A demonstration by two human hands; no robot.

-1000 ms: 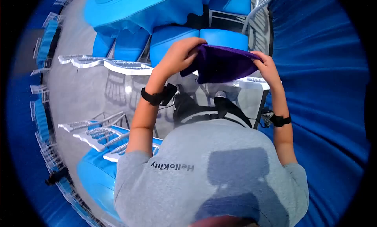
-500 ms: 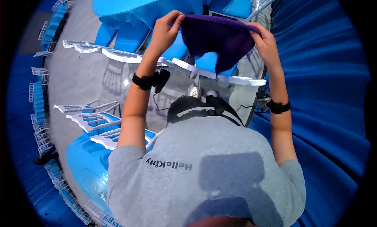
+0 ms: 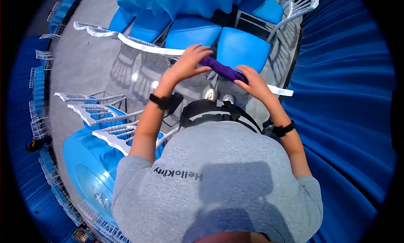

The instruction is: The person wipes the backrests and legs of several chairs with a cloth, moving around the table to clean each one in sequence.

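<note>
A purple cloth (image 3: 224, 69) lies as a narrow band along the top of a white chair back (image 3: 278, 91). At its left end is my left hand (image 3: 190, 63), fingers spread and thumb apart beside the cloth. My right hand (image 3: 255, 84) is curled round the right end, with fingers above and thumb below. Just beyond the cloth are the blue seats of two chairs (image 3: 192, 33) (image 3: 243, 47). Any part of the cloth hanging behind the chair back is hidden.
A blue-covered table (image 3: 181, 1) stands ahead, with white chairs along it. Behind at the left are more white chairs (image 3: 110, 138) and a round blue table (image 3: 90, 175). Blue draped fabric (image 3: 341, 96) runs down the right side. A grey floor (image 3: 94, 70) shows at the left.
The purple cloth was stretched wide between both hands; now it is a narrow band lower down on the chair back. My hands have come closer together, and my left fingers have spread.
</note>
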